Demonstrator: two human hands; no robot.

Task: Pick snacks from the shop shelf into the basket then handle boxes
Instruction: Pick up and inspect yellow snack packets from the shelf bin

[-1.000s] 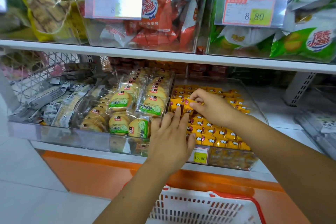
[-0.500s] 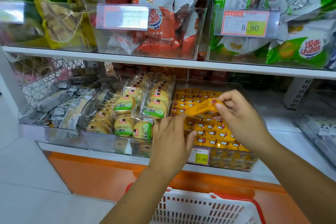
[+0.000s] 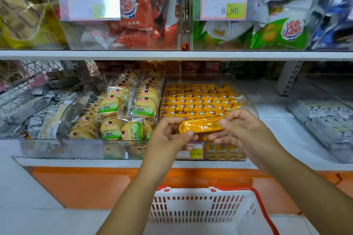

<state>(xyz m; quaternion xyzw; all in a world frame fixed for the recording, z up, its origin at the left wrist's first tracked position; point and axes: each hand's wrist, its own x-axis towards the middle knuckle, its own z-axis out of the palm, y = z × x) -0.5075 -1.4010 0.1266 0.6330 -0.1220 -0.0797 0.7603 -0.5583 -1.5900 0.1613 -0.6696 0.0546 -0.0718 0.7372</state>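
Note:
A long orange snack packet [image 3: 201, 125] is held level in front of the lower shelf. My left hand [image 3: 168, 137] pinches its left end, and my right hand [image 3: 242, 131] pinches its right end. Behind it, a clear tray [image 3: 246, 99] holds several rows of the same orange packets. A white basket with a red rim [image 3: 256, 204] sits on the floor right below my hands; what lies inside it is out of view.
Left of the orange tray stands a clear bin of round green-labelled biscuit packs [image 3: 118, 112], then grey packets [image 3: 32, 108]. The upper shelf [image 3: 172, 55] carries bins of red [image 3: 137, 17] and green [image 3: 277, 30] bags. A yellow price tag [image 3: 195, 153] hangs on the tray front.
My right hand lifted an orange packet out of the tray and drew it toward me. My left hand left the tray edge and took hold of the packet's left end.

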